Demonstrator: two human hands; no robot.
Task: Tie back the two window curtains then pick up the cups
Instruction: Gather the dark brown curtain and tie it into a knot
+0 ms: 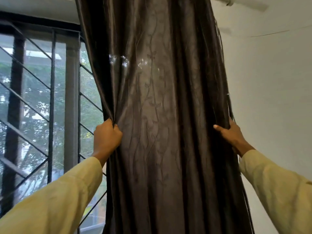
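Observation:
A dark brown shiny curtain (160, 115) with a faint vine pattern hangs in front of me, gathered to the right side of the window. My left hand (107, 136) is clenched on its left edge, bunching the folds. My right hand (231, 134) grips its right edge next to the wall, thumb in front and fingers behind the cloth. Both arms wear pale yellow sleeves. No cups and no second curtain are in view.
To the left is a window (42, 98) with dark metal bars and a mesh screen, trees outside. A white wall (270, 98) stands right of the curtain, with a thin cable running across it near the top.

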